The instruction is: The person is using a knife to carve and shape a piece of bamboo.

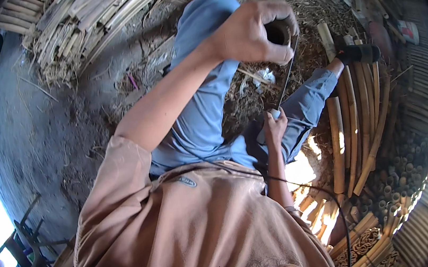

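My left hand (257, 32) is raised above my bent left knee, its fingers curled round a short hollow tube (277, 34) that looks like bamboo. The tube's dark open end faces up toward me. Lower and to the right, my right hand (275, 126) is closed on the pale handle of a knife (287, 79). Its long, thin dark blade slants up to the tube's right side, by my left fingertips. Whether the edge touches the tube I cannot tell. Below the blade are my trousered legs, the right one stretched out.
Split bamboo strips (89, 28) are heaped at the upper left. Long bamboo poles (361, 110) lie beside my right foot, with several short cut tubes (403, 174) stacked behind. Shavings and a white scrap (266, 76) litter the ground between my legs. A thin cable (306, 185) crosses my shirt.
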`<action>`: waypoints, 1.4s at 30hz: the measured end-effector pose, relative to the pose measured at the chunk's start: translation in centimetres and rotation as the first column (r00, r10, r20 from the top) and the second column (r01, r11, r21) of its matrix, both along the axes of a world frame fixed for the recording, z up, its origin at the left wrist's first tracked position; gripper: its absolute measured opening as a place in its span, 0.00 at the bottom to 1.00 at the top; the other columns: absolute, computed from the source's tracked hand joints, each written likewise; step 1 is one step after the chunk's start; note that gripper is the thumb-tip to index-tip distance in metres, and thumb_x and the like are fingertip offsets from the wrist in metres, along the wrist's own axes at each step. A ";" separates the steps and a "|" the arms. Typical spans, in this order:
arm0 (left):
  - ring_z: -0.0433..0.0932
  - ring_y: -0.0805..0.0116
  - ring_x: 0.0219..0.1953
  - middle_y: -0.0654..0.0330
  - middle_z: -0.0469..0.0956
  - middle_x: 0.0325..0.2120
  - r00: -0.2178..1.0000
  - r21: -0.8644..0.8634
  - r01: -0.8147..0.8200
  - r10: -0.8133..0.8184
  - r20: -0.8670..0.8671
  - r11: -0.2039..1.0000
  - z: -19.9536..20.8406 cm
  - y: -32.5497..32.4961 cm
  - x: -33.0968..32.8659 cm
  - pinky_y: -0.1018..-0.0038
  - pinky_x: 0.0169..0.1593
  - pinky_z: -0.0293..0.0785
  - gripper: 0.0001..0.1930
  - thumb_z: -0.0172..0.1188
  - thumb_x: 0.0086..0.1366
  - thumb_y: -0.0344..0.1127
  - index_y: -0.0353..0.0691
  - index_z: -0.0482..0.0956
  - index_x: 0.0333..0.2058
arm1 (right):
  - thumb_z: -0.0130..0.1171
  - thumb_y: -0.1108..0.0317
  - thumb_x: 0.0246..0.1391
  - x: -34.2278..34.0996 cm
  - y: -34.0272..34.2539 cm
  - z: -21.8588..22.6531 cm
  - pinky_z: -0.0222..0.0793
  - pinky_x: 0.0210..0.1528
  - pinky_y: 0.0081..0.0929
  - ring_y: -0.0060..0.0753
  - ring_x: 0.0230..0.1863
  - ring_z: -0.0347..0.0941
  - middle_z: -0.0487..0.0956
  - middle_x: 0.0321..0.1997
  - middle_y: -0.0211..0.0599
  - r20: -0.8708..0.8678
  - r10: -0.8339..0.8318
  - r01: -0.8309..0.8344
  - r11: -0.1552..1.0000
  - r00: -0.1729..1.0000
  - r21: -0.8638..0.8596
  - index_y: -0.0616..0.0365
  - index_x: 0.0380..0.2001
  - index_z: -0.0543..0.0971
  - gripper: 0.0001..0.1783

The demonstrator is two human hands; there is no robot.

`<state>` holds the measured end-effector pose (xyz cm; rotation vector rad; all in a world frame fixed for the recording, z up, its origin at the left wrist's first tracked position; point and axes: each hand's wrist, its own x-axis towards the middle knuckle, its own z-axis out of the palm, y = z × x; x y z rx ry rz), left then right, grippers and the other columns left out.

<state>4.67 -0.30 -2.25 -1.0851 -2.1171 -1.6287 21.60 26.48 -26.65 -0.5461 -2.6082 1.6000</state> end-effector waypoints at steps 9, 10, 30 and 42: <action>0.81 0.66 0.43 0.57 0.83 0.39 0.995 0.083 0.103 -0.104 0.010 0.991 -1.1 -1.3 1.6 0.70 0.49 0.77 0.16 0.75 0.54 0.35 0.37 0.81 0.38 | 0.63 0.71 0.59 -0.7 -0.9 3.3 0.69 0.25 0.23 0.21 0.20 0.72 0.77 0.21 0.28 0.031 -0.072 0.078 0.969 0.997 -0.233 0.64 0.37 0.78 0.07; 0.81 0.64 0.44 0.55 0.82 0.38 0.994 0.050 0.104 -0.102 -0.045 0.993 -0.9 -1.3 1.7 0.69 0.50 0.76 0.16 0.75 0.53 0.34 0.36 0.81 0.38 | 0.61 0.74 0.59 -0.5 -1.7 5.2 0.67 0.26 0.18 0.16 0.22 0.71 0.76 0.22 0.26 -0.048 -0.046 0.036 0.979 0.998 -0.199 0.62 0.36 0.78 0.04; 0.82 0.61 0.41 0.55 0.80 0.37 0.964 0.016 0.263 -0.262 -0.047 0.965 -0.4 -1.7 1.4 0.68 0.46 0.76 0.18 0.74 0.50 0.34 0.35 0.81 0.38 | 0.61 0.74 0.54 1.4 -1.9 0.6 0.65 0.28 0.21 0.17 0.23 0.67 0.74 0.22 0.24 -0.147 0.011 -0.052 0.959 0.989 -0.279 0.62 0.31 0.77 0.04; 0.81 0.60 0.42 0.53 0.80 0.37 0.967 0.042 0.255 -0.256 0.015 0.966 -0.9 -1.4 2.0 0.65 0.47 0.76 0.19 0.73 0.51 0.36 0.34 0.80 0.39 | 0.65 0.64 0.54 1.9 1.4 -3.4 0.75 0.45 0.42 0.46 0.40 0.81 0.83 0.39 0.56 -0.247 0.558 -0.042 0.452 0.792 0.891 0.61 0.37 0.81 0.12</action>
